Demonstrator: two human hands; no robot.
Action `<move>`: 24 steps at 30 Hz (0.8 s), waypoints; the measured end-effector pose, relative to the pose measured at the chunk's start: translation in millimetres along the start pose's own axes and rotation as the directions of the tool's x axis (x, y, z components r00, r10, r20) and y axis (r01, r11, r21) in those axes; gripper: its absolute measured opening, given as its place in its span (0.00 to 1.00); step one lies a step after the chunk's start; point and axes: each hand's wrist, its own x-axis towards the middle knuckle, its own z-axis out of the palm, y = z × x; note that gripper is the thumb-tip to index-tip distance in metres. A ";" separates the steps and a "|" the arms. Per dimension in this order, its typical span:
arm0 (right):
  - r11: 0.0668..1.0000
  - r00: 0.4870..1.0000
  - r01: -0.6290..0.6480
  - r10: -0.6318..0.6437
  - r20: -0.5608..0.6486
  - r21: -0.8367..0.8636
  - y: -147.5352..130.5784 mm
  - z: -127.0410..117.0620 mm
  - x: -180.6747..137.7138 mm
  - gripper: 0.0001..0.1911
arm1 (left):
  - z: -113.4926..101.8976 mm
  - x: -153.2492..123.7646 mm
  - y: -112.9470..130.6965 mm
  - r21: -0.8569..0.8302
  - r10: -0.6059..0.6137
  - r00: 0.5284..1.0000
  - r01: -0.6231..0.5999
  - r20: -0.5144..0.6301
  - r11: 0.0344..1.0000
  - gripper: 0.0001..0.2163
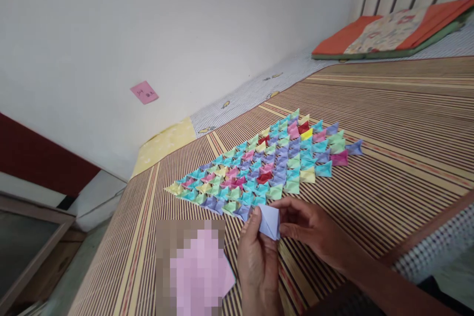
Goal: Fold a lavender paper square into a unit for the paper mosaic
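A small lavender folded paper piece (269,220) sits between both hands, just above a striped bamboo mat (388,123). My left hand (257,261) pinches its left edge with thumb and fingers. My right hand (309,229) grips its right side with closed fingers. Right beyond the hands lies a flat patchwork of several folded paper units (266,168) in teal, green, purple, pink, yellow and red, joined in a diamond shape on the mat.
A blurred pink patch (192,269) lies on the mat left of my left hand. A pink sticky note (144,92) is on the white wall. An orange and green cushion (392,32) rests at the far right. The mat's edge drops off at the right front.
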 end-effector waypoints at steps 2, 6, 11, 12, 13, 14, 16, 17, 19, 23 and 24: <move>1.000 1.000 0.009 -0.009 -0.005 -0.018 -0.3 0.2 -0.6 0.15 | 0.5 -0.3 -0.2 -0.005 -0.021 1.000 0.021 -0.011 1.000 0.08; 0.990 0.997 0.073 -0.075 -0.017 -0.119 -1.9 1.2 -4.1 0.14 | -1.1 -1.2 -2.9 0.131 0.051 0.994 -0.064 0.099 0.989 0.07; 0.745 0.883 0.397 -0.469 0.003 -0.536 -2.6 2.1 -7.2 0.15 | -7.6 -5.0 -5.7 0.534 0.215 0.928 -0.353 0.304 0.768 0.18; 0.662 0.833 0.460 -0.553 0.028 -0.592 -2.7 1.6 -7.2 0.16 | -8.3 -6.7 -5.3 0.586 0.238 0.914 -0.394 0.328 0.708 0.18; 0.598 0.790 0.499 -0.612 0.044 -0.627 -3.0 1.0 -7.2 0.17 | -8.5 -8.7 -4.6 0.613 0.256 0.902 -0.424 0.346 0.666 0.18; 0.557 0.761 0.514 -0.647 0.047 -0.652 -3.4 0.1 -7.2 0.18 | -8.1 -10.9 -3.8 0.618 0.262 0.894 -0.441 0.363 0.651 0.18; 0.529 0.739 0.501 -0.674 0.020 -0.685 -4.2 -2.3 -7.3 0.18 | -5.6 -15.3 -2.0 0.575 0.219 0.886 -0.437 0.409 0.692 0.17; 0.533 0.739 0.485 -0.674 0.000 -0.693 -4.3 -3.5 -7.5 0.18 | -3.6 -17.2 -1.6 0.547 0.171 0.876 -0.422 0.450 0.722 0.17; 0.549 0.745 0.451 -0.665 -0.041 -0.703 -4.2 -5.5 -7.9 0.16 | 1.4 -20.0 -2.2 0.515 0.080 0.844 -0.396 0.531 0.761 0.18; 0.500 0.717 0.445 -0.696 -0.038 -0.743 -4.3 -5.7 -7.5 0.15 | 10.2 -22.6 -9.4 0.538 0.127 0.844 -0.440 0.521 0.718 0.14; 0.469 0.700 0.452 -0.714 -0.024 -0.758 -4.9 -5.3 -7.2 0.15 | 11.3 -22.8 -11.5 0.547 0.160 0.848 -0.458 0.505 0.700 0.13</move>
